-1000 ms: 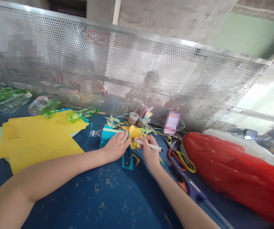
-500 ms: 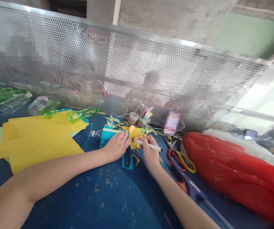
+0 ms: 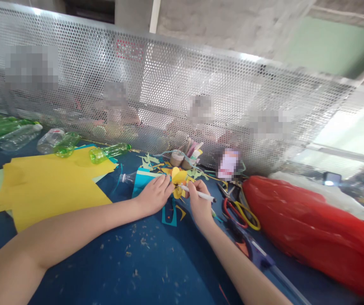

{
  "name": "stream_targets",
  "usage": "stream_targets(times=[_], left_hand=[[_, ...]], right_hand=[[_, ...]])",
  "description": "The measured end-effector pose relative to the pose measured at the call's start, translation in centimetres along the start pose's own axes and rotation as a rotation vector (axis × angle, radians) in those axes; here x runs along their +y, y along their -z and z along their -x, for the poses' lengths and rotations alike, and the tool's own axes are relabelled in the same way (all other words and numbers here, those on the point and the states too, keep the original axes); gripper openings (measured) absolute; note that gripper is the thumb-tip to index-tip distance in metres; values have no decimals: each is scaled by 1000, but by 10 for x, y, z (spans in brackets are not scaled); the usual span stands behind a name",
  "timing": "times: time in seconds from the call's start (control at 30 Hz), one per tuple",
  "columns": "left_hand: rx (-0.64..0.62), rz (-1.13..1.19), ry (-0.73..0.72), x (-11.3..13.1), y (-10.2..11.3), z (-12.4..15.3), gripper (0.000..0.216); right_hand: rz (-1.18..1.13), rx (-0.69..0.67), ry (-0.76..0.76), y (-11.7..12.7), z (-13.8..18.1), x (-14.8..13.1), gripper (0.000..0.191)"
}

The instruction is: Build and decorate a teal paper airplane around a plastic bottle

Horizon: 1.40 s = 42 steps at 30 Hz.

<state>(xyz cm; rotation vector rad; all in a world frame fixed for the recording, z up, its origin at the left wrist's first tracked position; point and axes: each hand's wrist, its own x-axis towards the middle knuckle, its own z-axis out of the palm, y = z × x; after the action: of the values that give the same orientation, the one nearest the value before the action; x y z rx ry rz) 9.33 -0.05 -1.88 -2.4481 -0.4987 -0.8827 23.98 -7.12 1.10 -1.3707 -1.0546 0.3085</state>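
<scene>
Blue tabletop (image 3: 121, 271) fills the foreground, flecked with pale marks; at near right lies a blue glue gun (image 3: 258, 253), a pale stick at its rear, with red- and yellow-handled scissors (image 3: 239, 206) just past it; a large red plastic bag (image 3: 309, 233) lies alongside, farther right.

Right hand (image 3: 200, 207) holds a white marker (image 3: 205, 195) in a narrow pinch between thumb and fingers, the writing end at the dark-lined centre of a yellow paper flower (image 3: 179, 176); flower sits between the two hands; left hand (image 3: 155, 195) lies palm down over a bottle wrapped in blue paper (image 3: 142, 180), fingertips at the flower's left side; whether these fingers pinch or only press, cannot tell.

Left of the hands: large yellow sheets (image 3: 55, 182), stacked; a green bottle (image 3: 110, 153) lies on their far edge; more bottles (image 3: 20, 135) at far left.

Beyond the flower: paper scraps (image 3: 150, 161) and small cups (image 3: 177, 158); behind these, a perforated metal panel (image 3: 169, 84); concrete wall (image 3: 233, 25) farthest back.
</scene>
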Motion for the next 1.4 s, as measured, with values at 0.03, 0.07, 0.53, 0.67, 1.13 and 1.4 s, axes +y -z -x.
stream_targets(times=[0.03, 0.07, 0.53, 0.67, 1.13, 1.4], left_hand=[[0, 2, 0, 0, 0, 0, 30], [0, 3, 1, 0, 1, 0, 30], [15, -14, -4, 0, -2, 0, 29], [11, 5, 2, 0, -1, 0, 29], [8, -34, 0, 0, -2, 0, 30], [30, -25, -5, 0, -1, 0, 29]], right_hand=[[3, 2, 0, 0, 0, 0, 30], [5, 5, 0, 0, 0, 0, 30], [-16, 2, -24, 0, -1, 0, 31], [-31, 1, -27, 1, 0, 0, 31], [-40, -24, -19, 1, 1, -3, 32], [-44, -31, -19, 1, 0, -1, 32]])
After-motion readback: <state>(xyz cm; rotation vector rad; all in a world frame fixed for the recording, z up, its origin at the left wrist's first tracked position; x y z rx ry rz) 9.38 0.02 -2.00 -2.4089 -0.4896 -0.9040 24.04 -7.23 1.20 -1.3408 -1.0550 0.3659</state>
